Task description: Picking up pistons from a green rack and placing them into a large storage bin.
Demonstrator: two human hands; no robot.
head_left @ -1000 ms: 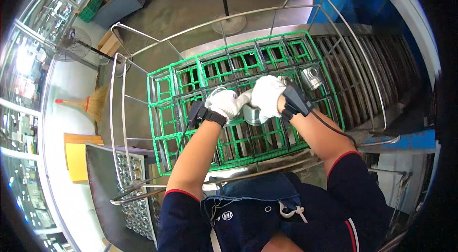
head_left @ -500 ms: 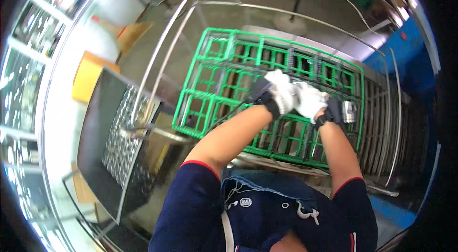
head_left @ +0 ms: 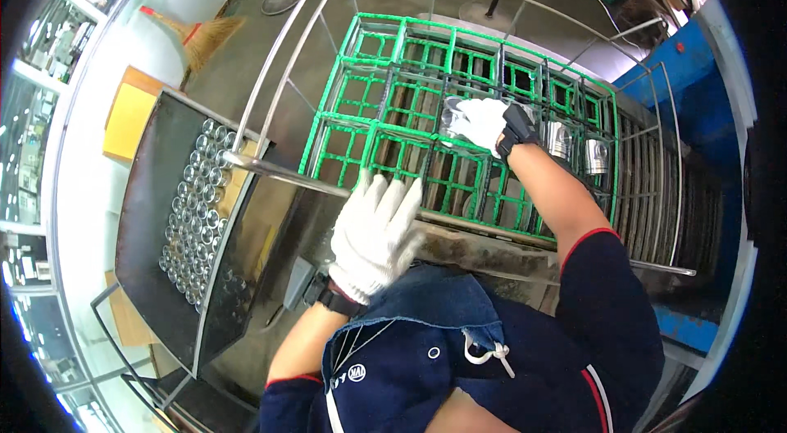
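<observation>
My right hand (head_left: pixel 482 123), in a white glove with a dark wrist strap, reaches over the middle of the green grid basket (head_left: pixel 373 131). Its fingers are closed on a shiny metal piston (head_left: pixel 450 117) there, partly covered by the glove. Right of that hand stand two more pistons, one (head_left: pixel 559 140) beside my forearm and another (head_left: pixel 597 156) near the basket's right side. Something else shiny shows behind the wrist, too covered to tell. My left hand (head_left: pixel 373 232), also gloved, is open with fingers spread at the basket's near edge, holding nothing.
Metal rails (head_left: pixel 283 174) frame the cart around the basket. To the left, a dark tray table (head_left: pixel 147 212) carries several shiny round metal parts (head_left: pixel 197 208). A broom (head_left: pixel 201 36) leans by the wall, above a yellow box (head_left: pixel 135 117). Blue machinery (head_left: pixel 680 64) stands at right.
My hands, together over the basket before, are now apart. The left came back toward my body and opened; the right moved left and farther in, uncovering a piston.
</observation>
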